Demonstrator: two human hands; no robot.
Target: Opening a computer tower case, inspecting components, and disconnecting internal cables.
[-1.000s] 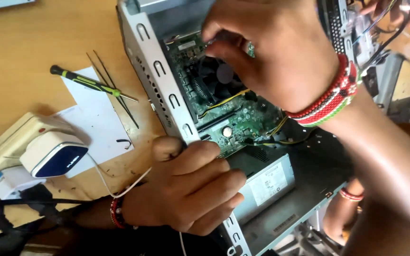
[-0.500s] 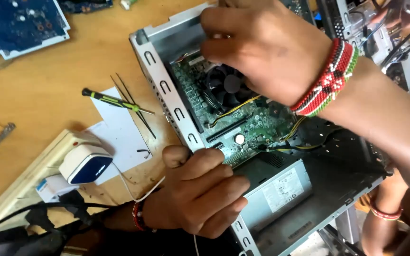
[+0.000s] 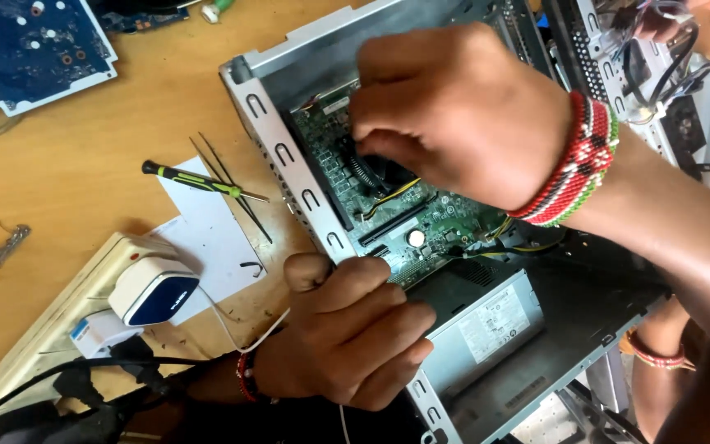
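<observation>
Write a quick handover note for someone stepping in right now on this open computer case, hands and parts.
Left hand: gripping the near edge of the open computer case, steadying it.
Right hand: reaching inside, fingers at the cooler fan on the green motherboard; what they pinch is hidden.
Power supply sits in the case.
Screwdriver lies unused on white paper on the table.
Done: side panel off. Left: whatever remains at the fan.

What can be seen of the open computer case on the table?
The computer case is a grey metal box lying on its side on the wooden table, side panel off. Inside show a green motherboard, a black fan, yellow and black cables and a grey power supply. The left hand rests on its slotted near rim; the right hand reaches in over the fan.
</observation>
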